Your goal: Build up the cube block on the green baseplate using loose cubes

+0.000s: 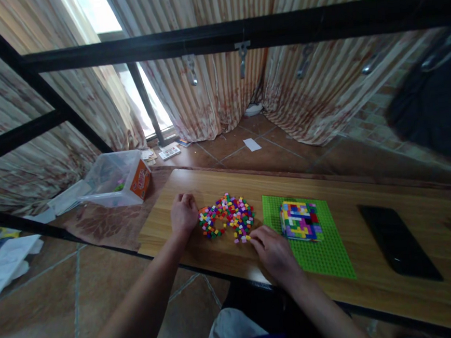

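Small toy bricks (236, 210) in many colours lie in a loose, curved heap on the wooden table. At the left end of this heap rests my left hand (184, 213), its fingers curled; their inner side is hidden. My right hand (273, 248) is at the heap's near right edge, with thumb and forefinger pinched on a small yellow brick (248, 238). Just right of that hand, a low block built from multicoloured bricks (300, 221) stands on a green studded baseplate (335, 249).
A black phone-like slab (399, 244) lies at the right of the table (210, 178). A clear plastic box (114, 198) with an orange label stands on the floor to the left. Black metal bars (215, 39) with hanging clips cross above, before the curtains.
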The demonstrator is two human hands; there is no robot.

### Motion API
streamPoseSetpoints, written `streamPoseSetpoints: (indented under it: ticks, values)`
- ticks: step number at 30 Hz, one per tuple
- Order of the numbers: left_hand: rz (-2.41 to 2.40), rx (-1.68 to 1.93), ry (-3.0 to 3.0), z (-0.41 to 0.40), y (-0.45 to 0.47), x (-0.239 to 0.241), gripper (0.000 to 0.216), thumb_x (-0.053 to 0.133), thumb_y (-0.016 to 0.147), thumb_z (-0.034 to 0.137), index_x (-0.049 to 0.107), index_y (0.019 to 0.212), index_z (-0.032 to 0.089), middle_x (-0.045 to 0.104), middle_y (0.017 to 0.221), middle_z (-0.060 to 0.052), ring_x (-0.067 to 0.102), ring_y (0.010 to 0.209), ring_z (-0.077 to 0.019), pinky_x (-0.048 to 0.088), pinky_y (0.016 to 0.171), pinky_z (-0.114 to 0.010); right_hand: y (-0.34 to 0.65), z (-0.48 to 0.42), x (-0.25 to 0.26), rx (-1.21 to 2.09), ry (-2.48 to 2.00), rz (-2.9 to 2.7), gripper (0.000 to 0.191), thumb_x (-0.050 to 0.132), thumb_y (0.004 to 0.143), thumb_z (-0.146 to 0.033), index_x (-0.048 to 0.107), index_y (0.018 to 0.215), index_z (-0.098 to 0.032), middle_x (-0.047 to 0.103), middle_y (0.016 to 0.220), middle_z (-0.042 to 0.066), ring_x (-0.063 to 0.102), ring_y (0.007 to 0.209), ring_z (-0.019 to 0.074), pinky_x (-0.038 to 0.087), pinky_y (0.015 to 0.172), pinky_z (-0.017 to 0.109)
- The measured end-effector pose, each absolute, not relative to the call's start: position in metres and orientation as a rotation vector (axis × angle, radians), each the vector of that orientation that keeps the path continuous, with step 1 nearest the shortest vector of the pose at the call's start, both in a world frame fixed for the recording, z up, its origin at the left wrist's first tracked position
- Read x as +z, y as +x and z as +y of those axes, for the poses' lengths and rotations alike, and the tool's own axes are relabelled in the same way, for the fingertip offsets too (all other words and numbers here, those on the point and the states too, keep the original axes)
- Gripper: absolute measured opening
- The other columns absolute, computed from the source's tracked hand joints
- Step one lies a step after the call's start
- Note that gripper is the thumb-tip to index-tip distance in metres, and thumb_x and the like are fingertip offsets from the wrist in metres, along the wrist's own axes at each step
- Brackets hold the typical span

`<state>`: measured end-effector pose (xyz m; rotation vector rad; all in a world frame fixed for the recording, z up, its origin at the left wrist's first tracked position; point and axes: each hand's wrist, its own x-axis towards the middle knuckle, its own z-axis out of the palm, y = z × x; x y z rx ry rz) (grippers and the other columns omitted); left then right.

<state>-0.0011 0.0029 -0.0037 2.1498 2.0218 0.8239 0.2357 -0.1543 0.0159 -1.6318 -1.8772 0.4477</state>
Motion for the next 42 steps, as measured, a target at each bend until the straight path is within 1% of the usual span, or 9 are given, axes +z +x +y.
streamPoseSetpoints:
  ticks: [4, 9, 14, 22, 26, 31, 36, 39, 42]
  values:
    - [2.031, 0.83, 2.139, 0.002, -0.001, -0.005, 0.02, 0.049, 0.088, 0.018, 0.068, 0.093, 0.02, 0.064, 0.1, -0.008, 0.062, 0.092, -0.0214, 0.049, 0.081, -0.031, 0.239, -0.149, 0.015, 0.479, -1.6, -1.842, 0.024, 0.043, 0.097, -0.024, 0.065, 0.087, -0.024, 0.07, 0.089, 0.005, 0.065, 0.082, 0.0189, 0.048, 0.074, 0.031]
    - [2.014, 0.847, 2.137, 0.0, 0.0, -0.003, 0.021, 0.048, 0.089, 0.018, 0.068, 0.093, 0.02, 0.064, 0.101, -0.008, 0.062, 0.094, -0.0215, 0.049, 0.083, -0.031, 0.249, -0.123, 0.019, 0.297, -1.698, -1.788, 0.025, 0.042, 0.095, -0.021, 0.067, 0.096, -0.022, 0.07, 0.093, 0.007, 0.065, 0.088, 0.0207, 0.049, 0.08, 0.033]
    - [2.011, 0.852, 2.135, 0.001, 0.0, -0.003, 0.022, 0.048, 0.088, 0.017, 0.068, 0.096, 0.018, 0.064, 0.101, -0.009, 0.062, 0.095, -0.0221, 0.049, 0.085, -0.032, 0.25, -0.102, 0.012, 0.226, -1.857, -1.845, 0.023, 0.046, 0.091, -0.016, 0.068, 0.092, -0.022, 0.067, 0.09, 0.008, 0.063, 0.083, 0.0211, 0.048, 0.076, 0.033]
    - [2.019, 0.856, 2.142, 0.003, -0.001, -0.005, 0.022, 0.047, 0.089, 0.019, 0.068, 0.096, 0.019, 0.064, 0.101, -0.009, 0.063, 0.094, -0.0219, 0.049, 0.083, -0.031, 0.244, -0.103, 0.017, 0.267, -1.883, -1.835, 0.023, 0.047, 0.092, -0.015, 0.066, 0.083, -0.021, 0.066, 0.088, 0.007, 0.062, 0.081, 0.0191, 0.046, 0.073, 0.03]
    - [2.035, 0.836, 2.141, 0.002, -0.001, -0.003, 0.023, 0.047, 0.089, 0.02, 0.068, 0.096, 0.02, 0.064, 0.101, -0.008, 0.063, 0.094, -0.022, 0.05, 0.083, -0.032, 0.247, -0.122, 0.037, 0.253, -1.807, -1.761, 0.022, 0.046, 0.095, -0.02, 0.067, 0.087, -0.021, 0.067, 0.09, 0.006, 0.063, 0.085, 0.0192, 0.047, 0.077, 0.031]
    - [2.021, 0.854, 2.151, 0.002, 0.0, -0.002, 0.023, 0.047, 0.088, 0.019, 0.069, 0.097, 0.019, 0.065, 0.103, -0.009, 0.063, 0.096, -0.0228, 0.05, 0.084, -0.032, 0.289, -0.157, 0.05, 0.198, -1.757, -1.603, 0.025, 0.047, 0.096, -0.035, 0.068, 0.095, -0.021, 0.069, 0.099, 0.006, 0.064, 0.092, 0.0196, 0.048, 0.085, 0.033]
    - [2.026, 0.844, 2.154, 0.002, 0.0, -0.001, 0.023, 0.047, 0.087, 0.019, 0.069, 0.096, 0.019, 0.065, 0.103, -0.01, 0.063, 0.097, -0.0233, 0.05, 0.084, -0.032, 0.352, -0.173, 0.04, 0.097, -1.92, -1.449, 0.036, 0.048, 0.091, -0.048, 0.07, 0.093, -0.019, 0.069, 0.098, 0.009, 0.064, 0.082, 0.0214, 0.049, 0.073, 0.034]
    - [2.029, 0.831, 2.16, 0.002, 0.0, 0.0, 0.024, 0.047, 0.087, 0.019, 0.069, 0.097, 0.018, 0.065, 0.103, -0.01, 0.063, 0.098, -0.024, 0.05, 0.084, -0.033, 0.373, -0.173, 0.035, 0.067, -1.967, -1.399, 0.038, 0.049, 0.088, -0.05, 0.071, 0.089, -0.019, 0.069, 0.093, 0.009, 0.062, 0.072, 0.0191, 0.048, 0.069, 0.033]
    - [2.038, 0.827, 2.16, 0.002, 0.0, 0.001, 0.024, 0.048, 0.087, 0.019, 0.069, 0.097, 0.018, 0.065, 0.103, -0.01, 0.063, 0.097, -0.024, 0.05, 0.084, -0.033, 0.38, -0.17, 0.034, 0.12, -1.97, -1.362, 0.037, 0.051, 0.084, -0.05, 0.072, 0.087, -0.019, 0.07, 0.092, 0.008, 0.063, 0.071, 0.0188, 0.049, 0.069, 0.033]
